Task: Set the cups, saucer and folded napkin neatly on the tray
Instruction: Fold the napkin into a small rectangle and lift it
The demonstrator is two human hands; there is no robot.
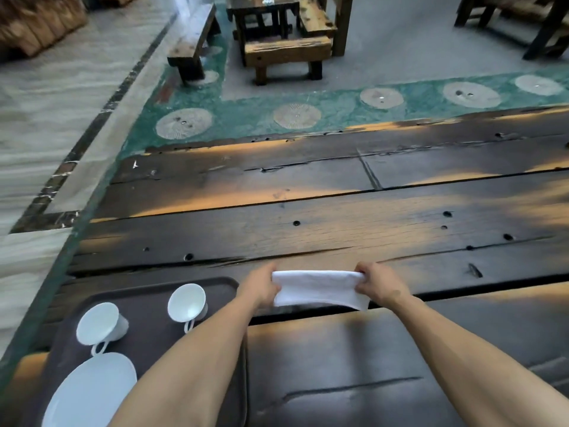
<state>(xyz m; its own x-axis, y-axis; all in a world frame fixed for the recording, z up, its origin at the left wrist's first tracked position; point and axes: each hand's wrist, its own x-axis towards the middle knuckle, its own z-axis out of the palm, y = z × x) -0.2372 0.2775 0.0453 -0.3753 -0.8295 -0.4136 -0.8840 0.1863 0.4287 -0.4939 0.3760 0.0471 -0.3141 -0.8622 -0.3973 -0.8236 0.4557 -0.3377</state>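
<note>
Head view: our left hand (261,288) and right hand (380,285) each pinched 1 end of the napkin (320,290), its long axis crosswise, right of the tray (228,285); our left hand lay nearer.

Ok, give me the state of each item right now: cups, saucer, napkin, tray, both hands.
Far white ceramic cup: upright on tray, empty.
Near white ceramic cup: upright on tray, empty.
White round saucer: flat on tray, nothing on it.
White folded cloth napkin: held over the table, off the tray.
Dark brown rectangular tray: on wooden table.
Left hand: gripping napkin's left end.
Right hand: gripping napkin's right end.
</note>
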